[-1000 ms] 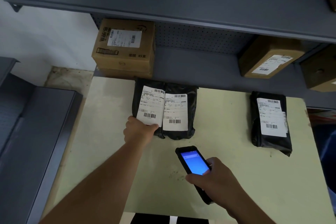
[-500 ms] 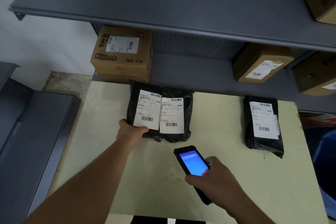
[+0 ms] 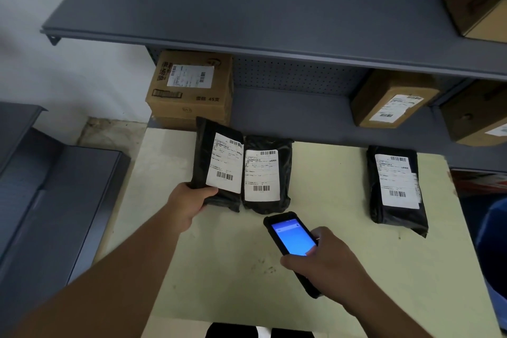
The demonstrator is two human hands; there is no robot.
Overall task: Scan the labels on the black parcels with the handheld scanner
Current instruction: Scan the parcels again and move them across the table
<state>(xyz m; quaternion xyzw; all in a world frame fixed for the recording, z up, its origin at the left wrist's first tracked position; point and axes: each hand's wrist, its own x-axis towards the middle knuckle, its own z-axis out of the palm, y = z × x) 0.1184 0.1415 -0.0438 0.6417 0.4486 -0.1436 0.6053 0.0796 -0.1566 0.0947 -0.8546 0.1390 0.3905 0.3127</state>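
Three black parcels with white barcode labels are on the pale green table (image 3: 219, 269). My left hand (image 3: 189, 206) grips the near left corner of the left parcel (image 3: 203, 162), which is tilted up off the table. The middle parcel (image 3: 267, 173) lies flat right beside it. A third parcel (image 3: 395, 186) lies apart at the right. My right hand (image 3: 326, 263) holds the black handheld scanner (image 3: 292, 239), its blue screen lit, its top end just below the middle parcel.
Grey metal shelves (image 3: 274, 35) overhang the table's far side. Cardboard boxes stand on the lower shelf, one (image 3: 189, 90) behind the left parcel, others (image 3: 392, 101) at the right. A grey cabinet (image 3: 55, 200) stands to the left. Another dark item (image 3: 233, 331) shows at the table's near edge.
My left hand has slid to the left parcel's near left corner and lifted that parcel so it tilts up. The scanner has stayed near the middle parcel's lower end.
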